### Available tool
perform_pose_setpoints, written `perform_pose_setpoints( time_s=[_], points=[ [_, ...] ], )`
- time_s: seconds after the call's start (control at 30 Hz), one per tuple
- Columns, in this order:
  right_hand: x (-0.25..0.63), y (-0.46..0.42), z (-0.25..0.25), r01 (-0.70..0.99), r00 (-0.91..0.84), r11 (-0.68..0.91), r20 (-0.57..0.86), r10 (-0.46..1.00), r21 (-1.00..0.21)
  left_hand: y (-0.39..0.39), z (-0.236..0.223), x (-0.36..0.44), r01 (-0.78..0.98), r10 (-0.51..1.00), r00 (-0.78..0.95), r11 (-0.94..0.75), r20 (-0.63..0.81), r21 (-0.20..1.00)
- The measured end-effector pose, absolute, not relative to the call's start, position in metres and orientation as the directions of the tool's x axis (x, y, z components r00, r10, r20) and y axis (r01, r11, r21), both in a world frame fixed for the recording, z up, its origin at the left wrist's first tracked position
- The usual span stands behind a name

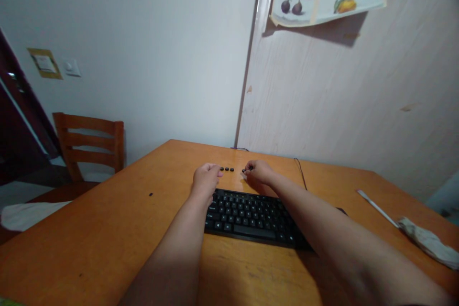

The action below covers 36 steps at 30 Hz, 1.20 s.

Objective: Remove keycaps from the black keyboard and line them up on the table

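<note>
My left hand (206,180) reaches over the table (125,239), thumb and fingers curled in at the 9 o'clock end of a row of small black pieces (227,169), 3 in plain sight, at 11 o'clock from the black keyboard (247,215). My right hand (256,172) has its fingertips bunched at dark bits (244,170) by the row's 3 o'clock end. I cannot tell whether either hand grips anything. From the keyboard, a lone black piece (151,194) lies toward 10 o'clock, a thin cable (301,172) at 1.
</note>
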State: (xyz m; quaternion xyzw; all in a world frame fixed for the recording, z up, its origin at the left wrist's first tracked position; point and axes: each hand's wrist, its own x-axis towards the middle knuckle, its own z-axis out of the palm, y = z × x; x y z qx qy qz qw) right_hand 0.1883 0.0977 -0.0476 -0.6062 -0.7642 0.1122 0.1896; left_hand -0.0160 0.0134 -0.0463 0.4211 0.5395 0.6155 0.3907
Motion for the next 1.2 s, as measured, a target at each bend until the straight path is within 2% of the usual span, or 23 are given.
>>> perform_pose_setpoints(
  time_s=[0.43,0.8,1.2],
  points=[
    [0.173,0.120,-0.061,0.894,-0.209,0.242,0.127,0.970,-0.378,0.011,-0.040,-0.018,-0.170,0.911,-0.405,0.008,-0.078,0.985],
    [0.166,0.120,-0.057,0.913,-0.237,0.268,0.133,0.962,-0.309,0.014,-0.044,-0.017,-0.155,0.915,-0.396,0.013,-0.074,0.988],
    [0.168,0.120,-0.058,0.914,-0.252,0.282,0.136,0.958,-0.290,0.015,-0.044,-0.015,-0.159,0.922,-0.382,-0.005,-0.057,0.987]
  ],
)
